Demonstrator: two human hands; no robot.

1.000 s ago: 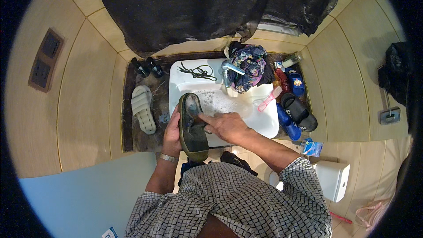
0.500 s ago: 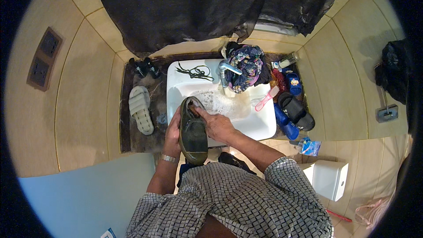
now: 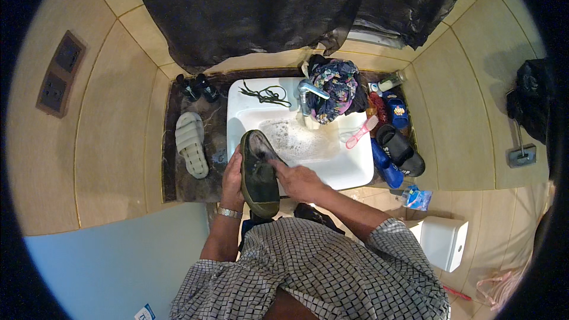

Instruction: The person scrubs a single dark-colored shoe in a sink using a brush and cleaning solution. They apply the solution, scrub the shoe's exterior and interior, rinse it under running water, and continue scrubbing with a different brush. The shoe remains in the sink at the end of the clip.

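A dark green shoe (image 3: 261, 186) with an olive sole edge is held upright at the near side of the white sink (image 3: 240, 127), its opening toward the sink. My left hand (image 3: 233, 181), with a metal watch at the wrist, wraps round the shoe's left side. My right hand (image 3: 301, 184) is closed at the shoe's right edge, fingertips at the opening; they are partly blurred. Suds and brownish water (image 3: 296, 142) lie in the basin. Dark shoelaces (image 3: 265, 93) rest on the sink's back left rim.
A floral cloth (image 3: 335, 89) is heaped beside the faucet (image 3: 311, 92). A pink brush (image 3: 361, 132) lies on the sink's right rim. Black slides (image 3: 401, 151) and blue footwear (image 3: 386, 166) crowd the right counter. A white slipper (image 3: 191, 142) and two small black bottles (image 3: 198, 88) are left.
My right hand has shifted slightly down and outward along the shoe's opening, its fingertips less deep inside. The shoe has tilted a little; my left hand keeps its hold.
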